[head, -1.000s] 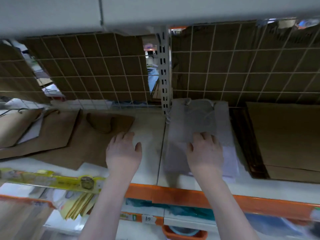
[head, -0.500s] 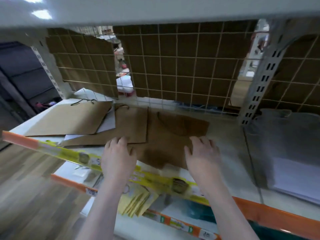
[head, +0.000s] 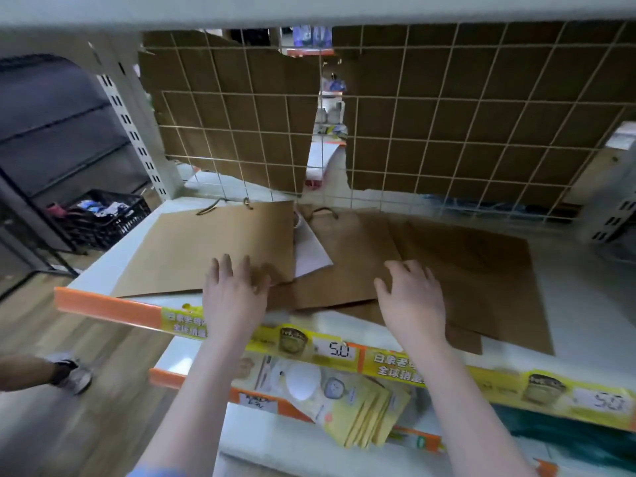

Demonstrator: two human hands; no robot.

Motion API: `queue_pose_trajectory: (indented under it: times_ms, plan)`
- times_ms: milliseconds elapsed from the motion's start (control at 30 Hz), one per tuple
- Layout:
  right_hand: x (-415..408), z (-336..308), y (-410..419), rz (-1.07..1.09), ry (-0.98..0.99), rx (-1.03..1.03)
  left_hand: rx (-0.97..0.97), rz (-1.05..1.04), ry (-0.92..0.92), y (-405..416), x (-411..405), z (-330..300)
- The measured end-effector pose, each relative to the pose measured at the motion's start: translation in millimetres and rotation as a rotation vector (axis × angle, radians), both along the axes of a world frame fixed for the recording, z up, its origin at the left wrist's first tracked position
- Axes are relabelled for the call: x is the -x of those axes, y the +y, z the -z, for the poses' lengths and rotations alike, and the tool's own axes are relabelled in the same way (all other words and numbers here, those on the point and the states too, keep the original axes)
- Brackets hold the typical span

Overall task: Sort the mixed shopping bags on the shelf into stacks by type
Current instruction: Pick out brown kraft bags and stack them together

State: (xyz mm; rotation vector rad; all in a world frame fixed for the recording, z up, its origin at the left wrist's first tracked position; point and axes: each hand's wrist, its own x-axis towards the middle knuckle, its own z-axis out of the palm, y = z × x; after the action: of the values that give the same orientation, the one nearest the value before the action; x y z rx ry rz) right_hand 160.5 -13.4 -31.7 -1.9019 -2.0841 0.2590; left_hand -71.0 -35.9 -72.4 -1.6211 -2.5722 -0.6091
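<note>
Brown paper bags lie flat and overlapping along the shelf's (head: 581, 304) front edge, handles toward the wire back. Left hand (head: 234, 294), fingers spread, rests on the near corner of the left bag (head: 206, 249), the nearest. Right hand (head: 413, 297), loosely open, lies on the darker bag (head: 481, 270), holding nothing. A white bag (head: 311, 253) peeks between.

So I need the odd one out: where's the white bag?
Head view, left of centre: the white bag lies between two brown bags, beyond the left hand.
</note>
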Motion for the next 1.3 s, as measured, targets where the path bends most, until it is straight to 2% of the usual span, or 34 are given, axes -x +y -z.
queue_pose_trajectory:
  times_ms: [233, 500, 733, 900, 1033, 1200, 1300]
  plan:
    - [35.9, 5.9, 26.6, -0.044, 0.125, 0.11, 0.096, 0.077, 0.011, 19.4, 17.0, 14.1]
    - [66.3, 9.5, 60.0, -0.04, 0.307, 0.22, 0.051, 0.084, 0.024, 26.2, 18.7, 23.3]
    - [83.4, 11.2, 74.4, 0.017, 0.206, 0.267, 0.089, 0.058, 0.015, 28.8, 15.4, 20.2]
    - [84.7, 12.3, 80.9, -0.019, 0.146, 0.31, 0.109, 0.069, 0.014, 28.0, 14.2, 16.9]
    - [70.7, 14.3, 77.5, -0.008, 0.291, 0.265, 0.062, 0.096, -0.003, 27.2, 6.2, 16.8]
    - [29.3, 10.7, 60.2, 0.098, 0.577, 0.184, 0.07, 0.167, -0.043, 23.3, -19.0, 13.5]
    - [-0.8, 13.9, 47.0, 0.181, 0.617, 0.124, 0.06, 0.238, -0.033, 17.1, -41.3, 8.4]
